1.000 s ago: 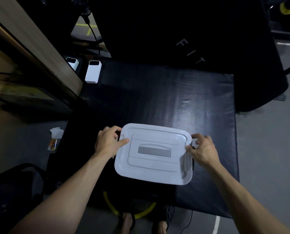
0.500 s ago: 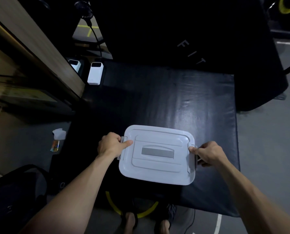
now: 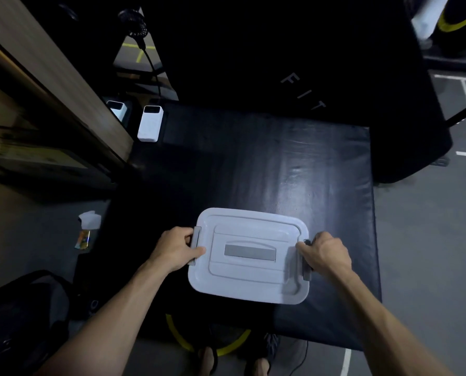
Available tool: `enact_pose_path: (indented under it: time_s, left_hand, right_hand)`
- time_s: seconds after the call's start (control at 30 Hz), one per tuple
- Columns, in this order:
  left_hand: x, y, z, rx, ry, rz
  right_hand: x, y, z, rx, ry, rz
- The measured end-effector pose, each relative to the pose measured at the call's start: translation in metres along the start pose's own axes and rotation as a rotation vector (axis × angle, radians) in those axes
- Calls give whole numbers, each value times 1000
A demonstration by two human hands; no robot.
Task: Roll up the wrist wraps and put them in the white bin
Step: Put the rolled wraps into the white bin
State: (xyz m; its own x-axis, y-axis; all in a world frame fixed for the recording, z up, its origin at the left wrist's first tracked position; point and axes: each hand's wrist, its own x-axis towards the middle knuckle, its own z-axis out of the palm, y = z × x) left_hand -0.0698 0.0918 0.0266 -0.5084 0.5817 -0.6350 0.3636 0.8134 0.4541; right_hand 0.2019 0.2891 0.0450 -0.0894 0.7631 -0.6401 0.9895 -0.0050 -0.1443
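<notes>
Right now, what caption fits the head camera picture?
Both hands, left and right, grip the side latches of the lidded white bin on a black mat.

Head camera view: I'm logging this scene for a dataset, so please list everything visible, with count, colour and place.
white bin: 1, white, lid on, near edge of the mat
bin latches: 2, grey, one at each short end
black mat: 1, black, under the bin
power banks: 2, white, far left by the mat's corner
small fan: 1, black, far left, cabled
bag: 1, dark, floor at lower left
hoop: 1, yellow, floor by the feet
left hand: grips the left latch
right hand: grips the right latch
</notes>
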Motion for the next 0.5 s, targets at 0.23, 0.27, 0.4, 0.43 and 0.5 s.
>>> enact_pose_path:
  time_s: [0.23,0.27,0.4,0.43,0.5]
  left_hand:
    - [12,-18,-12,-293,-163,13]
    - [17,-15,-17,-321,-142,11]
    - [43,5,-41,-352,-2,17]
    - [50,12,-47,-325,47,38]
    - [64,26,-57,-246,134,84]
  right_hand:
    - [0,-1,6,154,-58,-38]
    - [3,-7,-1,168,-40,-47]
    - [22,-44,-25,177,-22,-101]
    - [26,-55,-30,194,-19,-116]
    - [31,-77,-40,223,-19,-133]
